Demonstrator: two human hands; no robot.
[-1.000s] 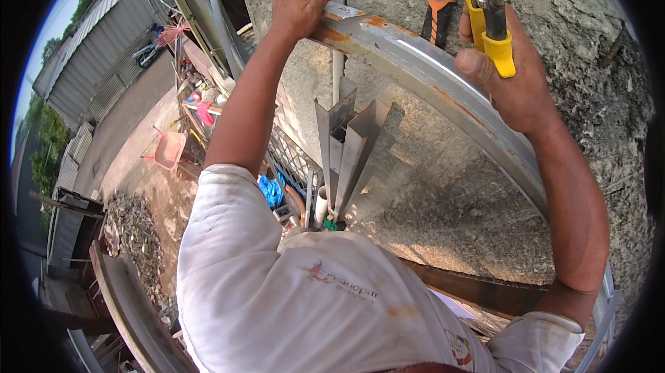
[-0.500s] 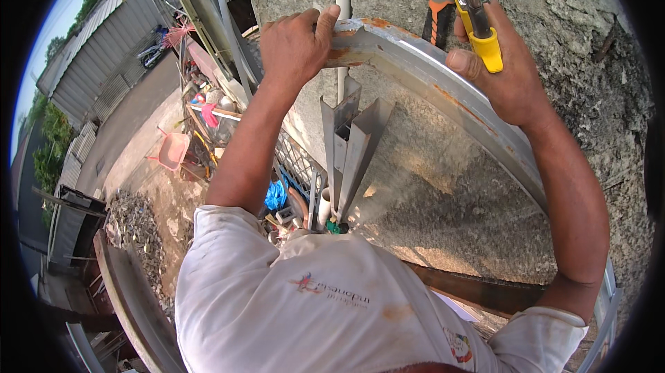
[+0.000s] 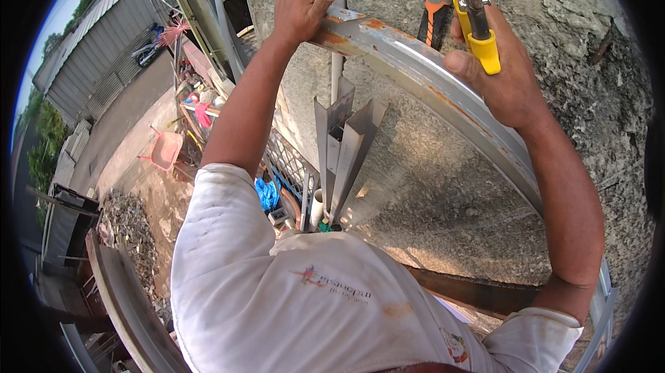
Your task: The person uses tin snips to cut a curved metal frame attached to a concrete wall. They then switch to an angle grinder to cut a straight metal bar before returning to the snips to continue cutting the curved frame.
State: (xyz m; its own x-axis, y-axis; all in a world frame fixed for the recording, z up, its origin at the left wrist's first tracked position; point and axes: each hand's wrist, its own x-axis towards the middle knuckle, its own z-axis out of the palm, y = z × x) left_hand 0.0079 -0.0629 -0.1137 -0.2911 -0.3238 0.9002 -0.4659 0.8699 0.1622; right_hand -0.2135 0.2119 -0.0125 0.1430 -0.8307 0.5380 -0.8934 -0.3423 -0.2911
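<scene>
My left hand [image 3: 299, 16] is wrapped over the upper left end of a long grey metal channel [image 3: 415, 67], which has rust patches and looks curved in this view. Its thumb lies along the top. At the upper right, my right hand [image 3: 509, 89] holds a plier-like tool with yellow grips [image 3: 483, 53]. Its jaws run out past the top of the picture. The right thumb presses on the channel's edge. Beside those fingers is an orange-and-black handle [image 3: 431, 25] of another tool; whether the hand touches it, I cannot tell.
A rough concrete wall [image 3: 429, 172] fills the right side. Upright metal channels [image 3: 346, 144] stand below my arms, beside a white pipe [image 3: 338, 33]. Down to the left are a pink wheelbarrow [image 3: 165, 150], a rubble heap [image 3: 130, 234] and a blue plastic bag [image 3: 267, 195].
My left hand has shifted slightly up and left, with the channel's left end rising under it. The right hand and yellow-gripped tool have barely moved.
</scene>
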